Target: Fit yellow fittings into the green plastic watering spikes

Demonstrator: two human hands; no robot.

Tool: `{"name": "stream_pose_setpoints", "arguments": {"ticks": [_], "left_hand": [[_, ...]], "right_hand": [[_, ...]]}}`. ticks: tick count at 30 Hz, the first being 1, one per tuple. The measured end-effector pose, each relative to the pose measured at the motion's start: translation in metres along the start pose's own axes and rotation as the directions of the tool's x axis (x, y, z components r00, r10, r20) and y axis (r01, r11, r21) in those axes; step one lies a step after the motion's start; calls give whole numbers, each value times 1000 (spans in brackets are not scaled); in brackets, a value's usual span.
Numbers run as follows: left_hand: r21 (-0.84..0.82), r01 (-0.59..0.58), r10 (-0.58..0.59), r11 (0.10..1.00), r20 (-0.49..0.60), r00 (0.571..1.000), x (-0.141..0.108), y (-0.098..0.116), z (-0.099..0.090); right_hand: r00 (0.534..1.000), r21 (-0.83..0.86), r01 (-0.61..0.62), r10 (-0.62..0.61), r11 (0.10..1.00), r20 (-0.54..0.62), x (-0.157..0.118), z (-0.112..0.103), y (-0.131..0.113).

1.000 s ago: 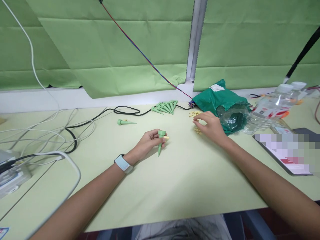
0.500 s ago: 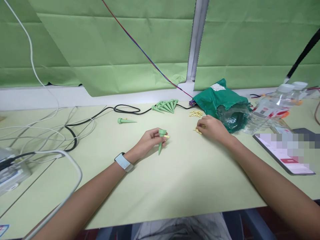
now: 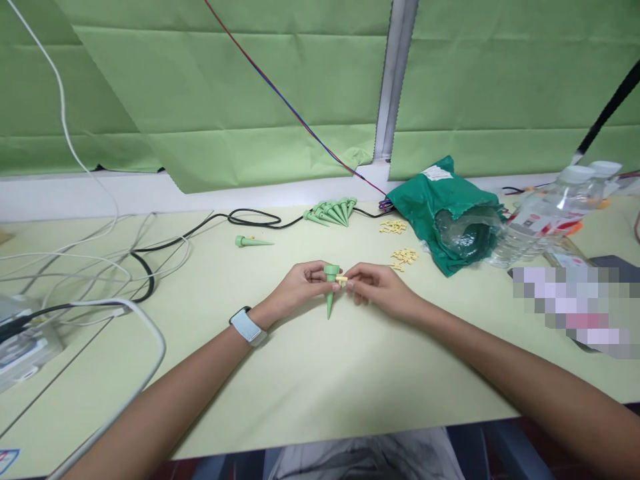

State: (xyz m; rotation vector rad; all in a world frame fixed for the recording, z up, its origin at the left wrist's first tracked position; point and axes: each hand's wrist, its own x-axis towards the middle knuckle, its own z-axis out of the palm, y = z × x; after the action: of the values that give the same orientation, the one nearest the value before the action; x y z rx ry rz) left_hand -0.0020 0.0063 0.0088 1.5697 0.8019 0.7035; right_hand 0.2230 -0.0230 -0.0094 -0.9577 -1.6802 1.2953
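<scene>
My left hand (image 3: pixel 303 283) holds a green plastic cone-shaped spike (image 3: pixel 330 287) upright by its head, with the tip pointing toward me. My right hand (image 3: pixel 375 287) has come in from the other side, its fingertips pinching a small yellow piece (image 3: pixel 341 281) at the spike's head. The two hands nearly meet there, and the fingers hide part of the spike's head. Farther back lie a fan of several matching green spikes (image 3: pixel 331 214), one loose spike (image 3: pixel 253 242), and two small heaps of yellow pieces (image 3: pixel 393 227) (image 3: pixel 404 257).
A green bag (image 3: pixel 430 203) and a clear plastic bag (image 3: pixel 467 232) lie at the back right, next to plastic bottles (image 3: pixel 545 217). A pixelated tablet (image 3: pixel 565 307) sits at the right. Black and white cables (image 3: pixel 150 267) cross the pale green table (image 3: pixel 350 373) at the left.
My right hand has moved left from the yellow heaps to the spike in my left hand. A separate heap of yellow pieces now shows where that hand was.
</scene>
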Motion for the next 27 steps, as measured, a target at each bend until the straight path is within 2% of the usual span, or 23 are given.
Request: {"name": "stream_pose_setpoints", "arguments": {"ticks": [3,7,10,14,22,27], "left_hand": [[6,7,-8,1000,47,999,0,2,-1],[3,-9,9,1000,53,999,0,4,-2],[89,6,-9,996,37,999,0,4,0],[159,50,-53,986,13,999,-1,4,3],[36,-11,10,999,39,999,-1,3,4],[14,-28,27,1000,2,1000,-1,0,7]], "right_hand": [[999,116,-41,45,992,-27,-2,15,6],[996,122,-40,50,992,-76,-3,17,7],[996,154,-21,34,988,-81,-3,18,5],[993,195,-59,79,979,-93,-3,21,2],[978,306,-86,139,948,-155,0,19,0],[982,420,-108,163,901,-97,2,18,3]]}}
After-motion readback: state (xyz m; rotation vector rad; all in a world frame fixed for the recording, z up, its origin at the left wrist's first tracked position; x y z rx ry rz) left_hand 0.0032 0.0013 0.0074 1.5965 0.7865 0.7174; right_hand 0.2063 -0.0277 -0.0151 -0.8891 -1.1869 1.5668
